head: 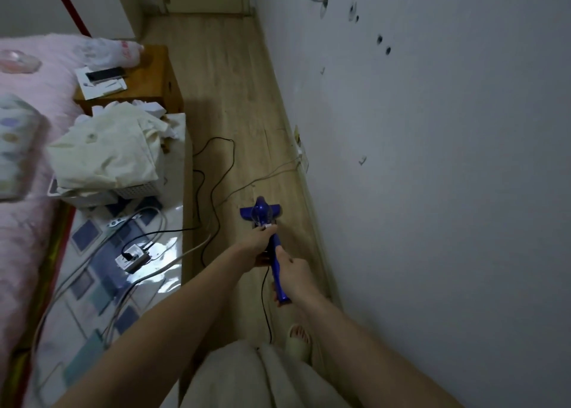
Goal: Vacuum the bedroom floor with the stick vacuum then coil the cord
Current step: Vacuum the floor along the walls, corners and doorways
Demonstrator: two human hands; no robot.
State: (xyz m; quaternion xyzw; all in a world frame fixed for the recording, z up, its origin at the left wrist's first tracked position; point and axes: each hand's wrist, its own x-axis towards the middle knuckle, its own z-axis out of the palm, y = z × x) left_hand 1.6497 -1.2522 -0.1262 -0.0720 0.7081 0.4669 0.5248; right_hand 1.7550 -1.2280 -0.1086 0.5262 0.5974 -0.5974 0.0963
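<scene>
Scene: a person stands in a narrow strip of wooden floor between a bed and a grey wall, both bare arms stretched forward and down.
Stick vacuum: blue, seen almost end-on from above, its wide floor head on the boards close to the wall.
Left hand: fingers curled round the vacuum's stick, higher up the shaft, nearer the floor head.
Right hand: wrapped round the blue handle at the near end, thumb lying along the top.
Cord: a thin black line drops from the handle area between the arms toward the person's feet; more black cable loops across the floor to the left and runs to a power strip.
Power strip: lies on a glossy patterned mat beside the bed, with a plug in it and pale cables trailing off.
Bed: pink cover, at the left edge.
Nightstand: wooden, carrying papers and a dark flat object.
Basket: white, heaped with cream cloth, at the bedside.
Foot: one pale slipper shows below the right arm.
</scene>
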